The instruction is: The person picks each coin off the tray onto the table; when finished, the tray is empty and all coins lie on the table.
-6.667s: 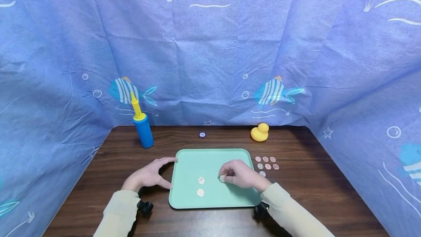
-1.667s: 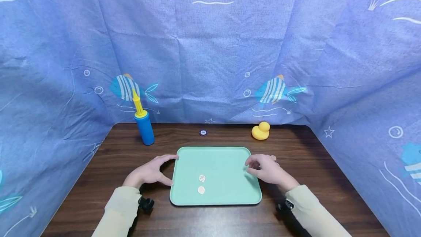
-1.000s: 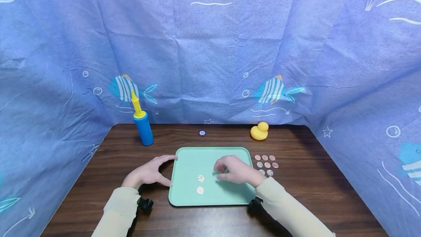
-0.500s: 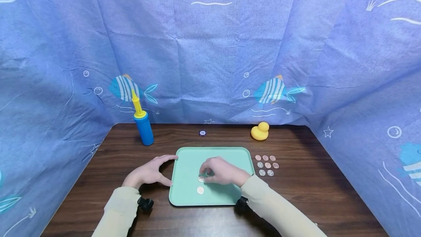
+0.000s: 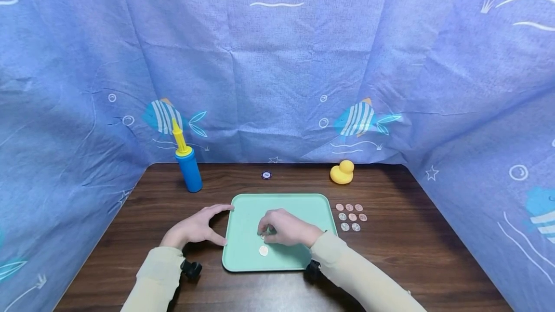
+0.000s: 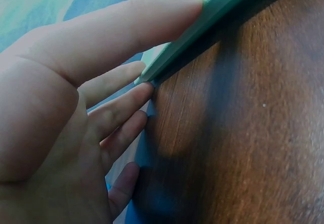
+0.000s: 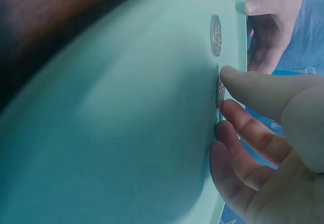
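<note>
**Right hand on the tray's upper coin**

Moved from the coin rows at 3 o'clock, the right hand (image 5: 284, 227) now pinches the upper coin (image 7: 219, 93) on the teal tray (image 5: 303, 206). Left hand (image 5: 195, 229), fingers spread, steadies the tray's 9 o'clock edge. Likely pickup step; lifting needs a fingertip under the rim.
</note>
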Motion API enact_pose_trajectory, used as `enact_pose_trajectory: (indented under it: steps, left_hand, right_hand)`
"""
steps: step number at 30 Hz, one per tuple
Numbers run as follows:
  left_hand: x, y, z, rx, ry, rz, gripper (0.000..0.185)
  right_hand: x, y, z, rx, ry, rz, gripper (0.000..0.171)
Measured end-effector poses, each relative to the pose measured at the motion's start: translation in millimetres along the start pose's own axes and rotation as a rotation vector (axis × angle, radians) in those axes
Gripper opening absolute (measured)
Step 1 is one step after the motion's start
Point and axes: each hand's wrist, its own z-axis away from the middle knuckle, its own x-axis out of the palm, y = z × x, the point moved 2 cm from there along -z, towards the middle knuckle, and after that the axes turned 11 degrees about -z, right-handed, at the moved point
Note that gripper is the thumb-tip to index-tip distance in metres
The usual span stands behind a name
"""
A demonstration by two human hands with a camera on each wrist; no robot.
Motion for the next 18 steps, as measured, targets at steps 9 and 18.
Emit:
enact_pose_trajectory:
  steps: [9, 18]
  left_hand:
    - [-0.2, 0.8, -0.5, 0.019, -0.004, -0.002, 0.096]
    - [-0.2, -0.1, -1.4, 0.009, -0.004, -0.004, 0.096]
  right_hand:
    - [3.3, 1.2, -2.4, -0.007, 0.016, 0.037, 0.013]
    - [4.4, -3.3, -5.7, 0.08, 0.011, 0.0, 0.022]
